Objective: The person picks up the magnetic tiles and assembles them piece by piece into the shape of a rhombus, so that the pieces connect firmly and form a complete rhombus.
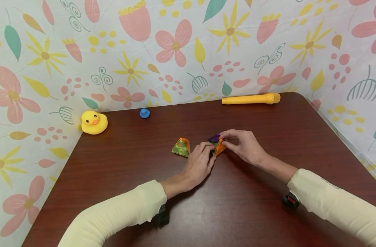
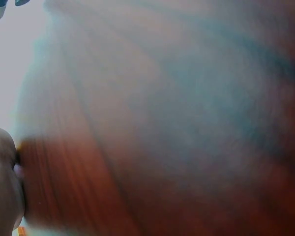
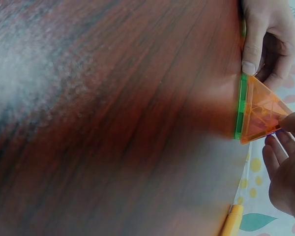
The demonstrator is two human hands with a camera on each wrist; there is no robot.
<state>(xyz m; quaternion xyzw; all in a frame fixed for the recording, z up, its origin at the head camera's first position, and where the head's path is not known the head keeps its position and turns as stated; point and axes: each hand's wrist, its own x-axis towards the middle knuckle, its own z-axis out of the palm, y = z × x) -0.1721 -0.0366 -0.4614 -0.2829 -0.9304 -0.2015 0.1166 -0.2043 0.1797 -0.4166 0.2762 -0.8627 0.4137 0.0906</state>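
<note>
My right hand pinches an orange triangular magnetic tile near its tip, between thumb and fingers. That tile stands up along the edge of a green tile, which lies on the table. With thumb and fingers, my left hand holds the green tile at its other end and partly covers it. Behind the orange tile shows a purple tile, partly hidden by the hands. Left of my left hand sits a small shape built of green and orange tiles. The left wrist view is mostly blurred tabletop.
On the brown table, a yellow rubber duck sits at the back left corner and a small blue duck near the back edge. A yellow toy microphone lies at the back right. Flowered cloth hangs behind.
</note>
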